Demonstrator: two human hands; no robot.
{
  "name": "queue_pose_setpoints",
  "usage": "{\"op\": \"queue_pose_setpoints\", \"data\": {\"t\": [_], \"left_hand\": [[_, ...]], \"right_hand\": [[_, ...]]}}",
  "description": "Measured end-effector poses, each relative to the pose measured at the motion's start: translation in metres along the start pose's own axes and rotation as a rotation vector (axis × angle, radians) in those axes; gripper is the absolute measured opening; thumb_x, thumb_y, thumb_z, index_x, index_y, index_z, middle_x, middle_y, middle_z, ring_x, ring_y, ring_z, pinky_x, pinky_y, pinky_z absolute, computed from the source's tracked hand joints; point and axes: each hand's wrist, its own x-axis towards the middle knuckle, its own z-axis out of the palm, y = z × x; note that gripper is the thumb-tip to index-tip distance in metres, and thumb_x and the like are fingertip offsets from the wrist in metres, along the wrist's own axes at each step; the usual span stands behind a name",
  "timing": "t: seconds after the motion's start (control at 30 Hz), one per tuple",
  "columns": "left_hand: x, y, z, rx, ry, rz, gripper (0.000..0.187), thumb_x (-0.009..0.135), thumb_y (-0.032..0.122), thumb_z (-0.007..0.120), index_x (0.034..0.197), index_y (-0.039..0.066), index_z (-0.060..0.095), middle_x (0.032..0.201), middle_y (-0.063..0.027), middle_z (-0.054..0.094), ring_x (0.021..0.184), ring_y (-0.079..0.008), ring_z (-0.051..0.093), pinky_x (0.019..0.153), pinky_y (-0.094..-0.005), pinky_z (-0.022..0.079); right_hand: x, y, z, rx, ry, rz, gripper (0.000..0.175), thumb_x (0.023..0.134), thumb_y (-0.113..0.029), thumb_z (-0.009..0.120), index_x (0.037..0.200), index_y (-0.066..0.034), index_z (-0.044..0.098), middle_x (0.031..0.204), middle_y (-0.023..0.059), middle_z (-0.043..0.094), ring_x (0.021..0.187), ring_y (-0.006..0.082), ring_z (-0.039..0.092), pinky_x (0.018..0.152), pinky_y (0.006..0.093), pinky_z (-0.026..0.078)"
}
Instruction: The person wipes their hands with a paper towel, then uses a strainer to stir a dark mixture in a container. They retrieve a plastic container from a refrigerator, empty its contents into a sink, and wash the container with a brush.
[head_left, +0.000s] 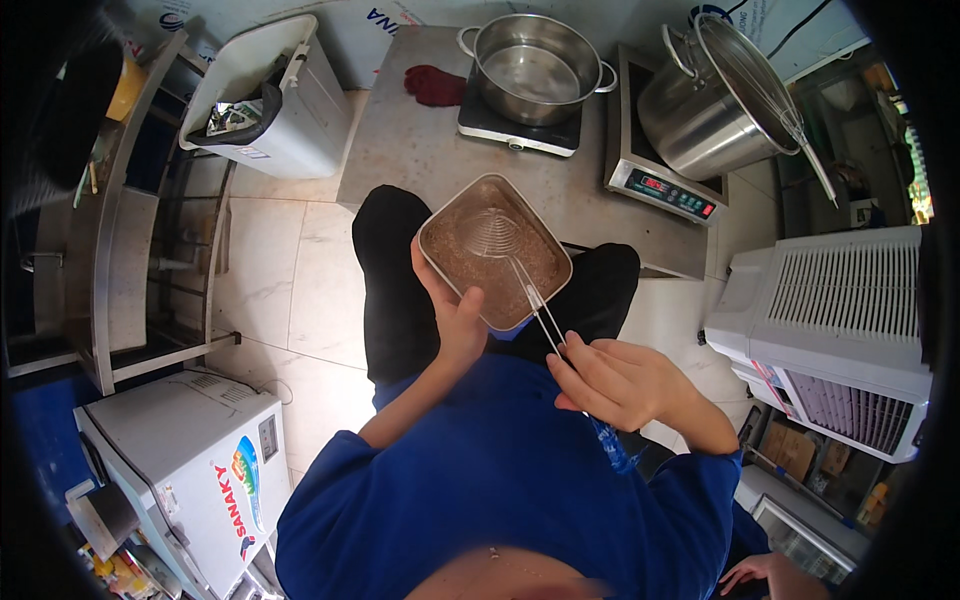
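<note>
A square container with rounded corners, holding a brown substance, is tilted above my lap. My left hand grips its lower left side, thumb at the rim. The fingers of my right hand are closed around the wire handle of a spring-coil whisk. The flat coiled head of the whisk rests in or just over the brown contents; its exact contact cannot be told. Blue crinkled material shows just below my right hand, at the handle's end.
Ahead, a metal table bears a steel pot on a portable cooker, a dark red cloth item, and a stockpot with a balloon whisk. A bin stands left, an air cooler right. Another person's hand shows lower right.
</note>
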Motion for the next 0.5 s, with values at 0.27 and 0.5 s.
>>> {"op": "queue_pose_setpoints", "data": {"t": [0.27,0.5], "left_hand": [[0.001,-0.003,-0.001,0.068,0.013,0.071,0.107,0.078,0.030,0.077,0.151,0.015,0.000,0.149,-0.0102,0.023,0.140,-0.0257,0.025,0.114,-0.0417,0.024],[0.001,-0.006,-0.001,0.051,0.013,0.069,0.106,0.076,0.019,0.079,0.151,0.018,0.003,0.147,-0.0102,0.027,0.136,-0.0249,0.030,0.113,-0.0415,0.027]], "right_hand": [[-0.012,-0.004,-0.007,0.724,0.284,0.589,0.025,0.098,-0.014,0.051,0.112,0.0075,0.053,0.100,0.0248,0.068,0.089,0.0271,0.070,0.083,0.0368,0.053],[0.000,-0.007,0.010,0.878,0.480,0.800,0.024,0.100,-0.011,0.046,0.114,0.0082,0.046,0.095,0.0264,0.067,0.086,0.0328,0.071,0.086,0.0433,0.055]]}}
